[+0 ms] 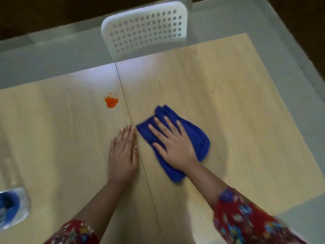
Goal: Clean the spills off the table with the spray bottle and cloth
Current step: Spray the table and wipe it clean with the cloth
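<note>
The spray bottle (12, 206) sits nearer, far left of the cloth (198, 138). The left hand (123, 152) rests flat on the table (237, 103) left of the cloth, grip empty. The right hand (174, 147) presses the cloth, grip uncurled. Soft and light, it should bunch: press mid-cloth. The orange spill (111, 102) lies beyond, left of the cloth

A crumpled blue cloth (197, 138) lies on the wooden table (228, 85), right of an orange spill (111, 102).

White perforated plastic chair back (146, 30) at top centre, upright. Grey floor (44, 55) around it; dark brown band (44, 13) beyond.
</note>
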